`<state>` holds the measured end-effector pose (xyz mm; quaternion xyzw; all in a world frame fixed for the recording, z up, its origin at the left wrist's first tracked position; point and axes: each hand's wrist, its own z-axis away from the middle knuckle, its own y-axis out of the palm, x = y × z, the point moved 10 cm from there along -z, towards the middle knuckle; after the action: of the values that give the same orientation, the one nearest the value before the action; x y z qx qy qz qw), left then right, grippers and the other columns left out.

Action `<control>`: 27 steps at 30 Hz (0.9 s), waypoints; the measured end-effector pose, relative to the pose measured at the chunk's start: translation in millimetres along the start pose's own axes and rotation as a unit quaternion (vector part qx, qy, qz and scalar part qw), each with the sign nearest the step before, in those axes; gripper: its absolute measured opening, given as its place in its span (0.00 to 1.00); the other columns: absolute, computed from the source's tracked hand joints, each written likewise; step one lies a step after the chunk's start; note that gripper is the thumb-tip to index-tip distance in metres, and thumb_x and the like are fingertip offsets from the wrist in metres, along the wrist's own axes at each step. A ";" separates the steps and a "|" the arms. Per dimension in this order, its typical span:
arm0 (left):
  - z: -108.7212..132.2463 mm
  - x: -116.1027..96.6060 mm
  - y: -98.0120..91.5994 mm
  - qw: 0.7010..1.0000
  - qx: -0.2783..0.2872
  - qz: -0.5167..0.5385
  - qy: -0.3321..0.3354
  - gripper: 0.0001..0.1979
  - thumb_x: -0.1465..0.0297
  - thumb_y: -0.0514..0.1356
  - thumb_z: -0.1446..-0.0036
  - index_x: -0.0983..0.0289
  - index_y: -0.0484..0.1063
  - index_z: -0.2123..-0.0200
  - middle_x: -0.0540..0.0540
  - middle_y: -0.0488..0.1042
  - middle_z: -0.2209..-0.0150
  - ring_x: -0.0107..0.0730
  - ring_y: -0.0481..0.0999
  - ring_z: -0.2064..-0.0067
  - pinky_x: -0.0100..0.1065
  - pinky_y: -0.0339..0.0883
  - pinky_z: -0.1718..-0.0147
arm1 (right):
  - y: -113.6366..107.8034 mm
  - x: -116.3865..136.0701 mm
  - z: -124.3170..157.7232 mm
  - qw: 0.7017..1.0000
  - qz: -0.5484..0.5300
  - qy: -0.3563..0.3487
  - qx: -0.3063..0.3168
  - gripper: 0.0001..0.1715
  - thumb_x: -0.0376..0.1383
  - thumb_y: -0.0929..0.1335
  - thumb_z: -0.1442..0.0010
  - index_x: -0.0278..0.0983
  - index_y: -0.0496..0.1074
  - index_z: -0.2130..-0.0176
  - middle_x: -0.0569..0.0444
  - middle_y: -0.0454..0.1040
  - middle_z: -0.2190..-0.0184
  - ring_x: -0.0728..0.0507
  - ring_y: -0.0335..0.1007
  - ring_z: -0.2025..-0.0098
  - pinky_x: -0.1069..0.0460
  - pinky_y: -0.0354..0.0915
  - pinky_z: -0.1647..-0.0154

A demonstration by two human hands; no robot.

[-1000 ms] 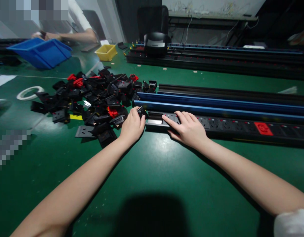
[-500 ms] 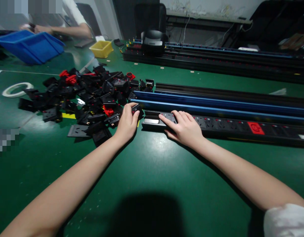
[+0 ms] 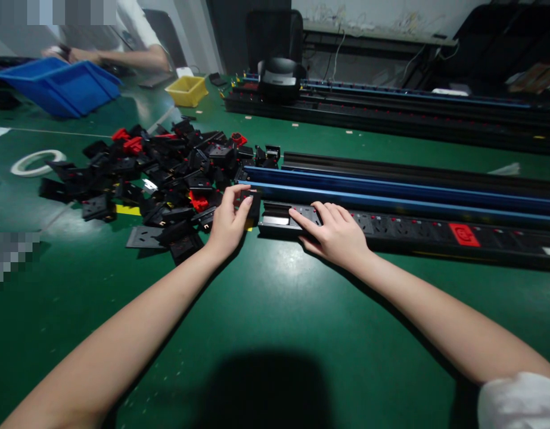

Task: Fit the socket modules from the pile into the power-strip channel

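Observation:
My left hand (image 3: pixel 230 223) pinches a black socket module (image 3: pixel 254 205) between thumb and fingers, close to the open left end of a black power strip (image 3: pixel 404 226). Part of the module is hidden by the fingers. My right hand (image 3: pixel 335 232) grips the strip from above, thumb at its near side, index finger stretched toward the unfilled end of the channel. A row of black sockets fills the strip to the right, with one red socket (image 3: pixel 464 234) among them. A heap of loose black socket modules (image 3: pixel 194 161), some red, lies left of the strip.
Blue rails (image 3: pixel 368 187) lie just behind the strip. More long strips (image 3: pixel 391 116) run across the far side. A yellow bin (image 3: pixel 188 91), a blue bin (image 3: pixel 64 86) and a roll of tape (image 3: pixel 37 162) are on the left. Another person's forearm (image 3: pixel 136 59) shows behind the blue bin.
The socket module in my left hand has turned slightly, and the fingers have shifted and spread a little around it. My right hand stays in place on the strip.

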<state>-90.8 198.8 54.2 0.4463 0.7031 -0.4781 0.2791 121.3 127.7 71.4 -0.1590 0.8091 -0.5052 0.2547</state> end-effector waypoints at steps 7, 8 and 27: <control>-5.5 16.5 7.4 0.998 0.031 0.017 -0.056 0.20 0.54 0.55 0.33 0.59 0.73 0.47 0.56 0.79 0.56 0.39 0.77 0.56 0.40 0.71 0.53 | -1.2 0.2 -0.7 1.000 0.000 -0.001 -0.005 0.36 0.47 0.66 0.30 0.49 0.58 0.27 0.38 0.71 0.40 0.32 0.68 0.43 0.41 0.60 0.41; -6.2 19.3 9.4 0.997 0.037 0.027 -0.063 0.19 0.54 0.55 0.33 0.59 0.73 0.49 0.56 0.78 0.57 0.38 0.77 0.57 0.39 0.71 0.54 | -1.2 0.2 -0.8 1.000 0.000 -0.001 -0.005 0.36 0.47 0.66 0.30 0.49 0.59 0.27 0.38 0.71 0.40 0.32 0.68 0.43 0.41 0.60 0.41; -8.9 36.2 15.4 0.988 0.050 0.067 -0.128 0.14 0.56 0.56 0.37 0.59 0.74 0.61 0.53 0.77 0.61 0.40 0.76 0.57 0.42 0.69 0.52 | -1.0 0.2 -0.5 1.000 -0.007 0.000 -0.003 0.38 0.46 0.68 0.31 0.49 0.58 0.27 0.39 0.71 0.39 0.32 0.68 0.43 0.40 0.60 0.40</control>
<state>-92.8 222.4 21.5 0.4410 0.6053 -0.5463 0.3750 120.8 127.5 72.4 -0.1652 0.8096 -0.5045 0.2506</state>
